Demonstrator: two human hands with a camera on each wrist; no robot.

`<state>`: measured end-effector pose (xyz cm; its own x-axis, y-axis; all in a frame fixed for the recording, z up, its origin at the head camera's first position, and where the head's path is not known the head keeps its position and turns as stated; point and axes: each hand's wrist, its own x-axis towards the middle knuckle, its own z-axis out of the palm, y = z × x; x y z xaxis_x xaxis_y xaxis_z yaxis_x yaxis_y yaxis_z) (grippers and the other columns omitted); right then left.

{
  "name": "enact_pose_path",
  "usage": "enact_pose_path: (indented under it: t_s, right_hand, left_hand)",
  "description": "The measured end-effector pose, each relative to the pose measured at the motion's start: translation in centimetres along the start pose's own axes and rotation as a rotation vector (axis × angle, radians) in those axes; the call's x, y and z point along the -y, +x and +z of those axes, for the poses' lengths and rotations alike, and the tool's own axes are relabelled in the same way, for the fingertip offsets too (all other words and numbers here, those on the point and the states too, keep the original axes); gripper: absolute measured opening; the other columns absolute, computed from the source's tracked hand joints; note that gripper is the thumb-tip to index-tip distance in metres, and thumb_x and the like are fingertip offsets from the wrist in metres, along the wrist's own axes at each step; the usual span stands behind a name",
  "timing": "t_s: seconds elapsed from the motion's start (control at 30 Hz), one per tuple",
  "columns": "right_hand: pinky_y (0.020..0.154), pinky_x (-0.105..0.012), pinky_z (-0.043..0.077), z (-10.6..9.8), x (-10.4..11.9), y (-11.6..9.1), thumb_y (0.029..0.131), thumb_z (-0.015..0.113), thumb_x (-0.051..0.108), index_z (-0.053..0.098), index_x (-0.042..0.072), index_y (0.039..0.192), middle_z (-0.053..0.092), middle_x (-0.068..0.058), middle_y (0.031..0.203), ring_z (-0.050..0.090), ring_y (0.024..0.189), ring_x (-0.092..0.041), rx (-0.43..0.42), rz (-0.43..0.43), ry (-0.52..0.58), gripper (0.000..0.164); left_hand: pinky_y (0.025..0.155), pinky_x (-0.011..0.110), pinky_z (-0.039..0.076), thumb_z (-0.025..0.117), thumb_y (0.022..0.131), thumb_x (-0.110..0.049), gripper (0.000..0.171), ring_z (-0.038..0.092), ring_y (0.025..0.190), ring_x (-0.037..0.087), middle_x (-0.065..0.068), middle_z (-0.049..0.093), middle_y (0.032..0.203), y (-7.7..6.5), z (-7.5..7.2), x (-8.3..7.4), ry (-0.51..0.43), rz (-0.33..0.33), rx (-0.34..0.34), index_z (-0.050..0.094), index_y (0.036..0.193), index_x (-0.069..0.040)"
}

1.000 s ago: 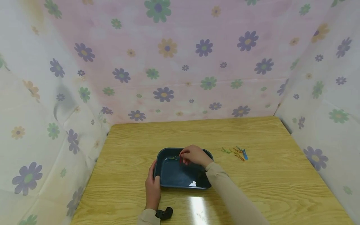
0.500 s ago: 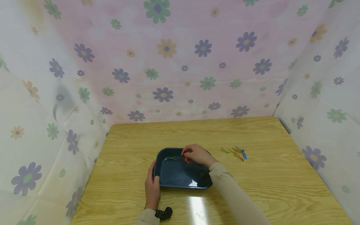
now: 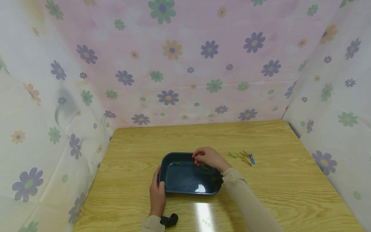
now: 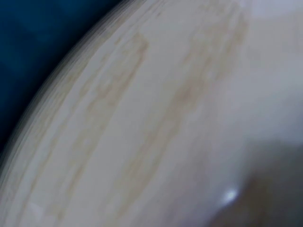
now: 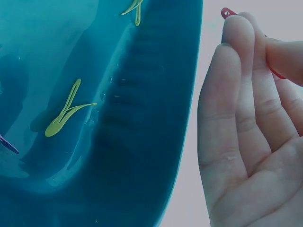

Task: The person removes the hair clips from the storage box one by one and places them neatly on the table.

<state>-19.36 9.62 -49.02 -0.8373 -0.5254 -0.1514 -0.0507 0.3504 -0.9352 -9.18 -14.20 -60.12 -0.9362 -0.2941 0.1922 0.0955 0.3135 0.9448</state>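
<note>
A dark blue-green tray [image 3: 189,193] stands on the table, its left side gripped by my left hand [image 3: 157,195] with the thumb at the rim. My right hand [image 3: 211,158] hovers over the tray's far right part. Between its thumb and fingers it pinches a red snap hair clip [image 5: 227,13], mostly hidden by the fingers. Two yellow-green hair clips lie spread in the tray along its far side, the left one [image 3: 178,163] and the right one [image 3: 204,167]. At the left edge of the right wrist view, part of a purple clip [image 5: 8,144] shows.
Right of the tray, several loose clips lie on the wooden table [image 3: 278,180]: green ones [image 3: 232,155], orange ones [image 3: 246,161] and a blue one [image 3: 252,159]. A black wrist device [image 3: 169,220] sits on the left wrist. Flower-patterned cloth [image 3: 185,77] hangs around the table.
My right hand has moved right and slightly away with the red hair clip, uncovering the right yellow-green clip in the tray. My left hand has stayed at the tray's left side.
</note>
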Motion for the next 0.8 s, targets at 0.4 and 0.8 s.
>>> enact_pose_path:
  t_s: [0.4,0.8]
  right_hand:
    - [0.072,-0.044,0.047,-1.0,0.9,-1.1,0.089,0.051,0.012,0.061,0.003,0.104,0.063,-0.018,0.090,0.057,0.086,-0.040,-0.033,0.022,0.125,0.020]
    - [0.070,-0.045,0.048,-1.6,-0.3,-0.8,0.086,0.057,0.020,0.058,-0.002,0.106,0.064,-0.018,0.084,0.059,0.080,-0.039,-0.143,0.072,0.192,0.030]
  left_hand:
    - [0.073,0.028,0.031,0.037,0.081,0.003,0.064,0.042,0.113,0.006,-0.015,0.039,0.134,0.1,0.0,0.1,0.021,-0.018,-0.004,0.037,0.136,-0.031]
    - [0.074,0.029,0.031,0.037,0.083,0.004,0.062,0.040,0.114,0.006,-0.016,0.038,0.134,0.0,-0.1,0.1,-0.011,-0.017,0.014,0.037,0.136,-0.028]
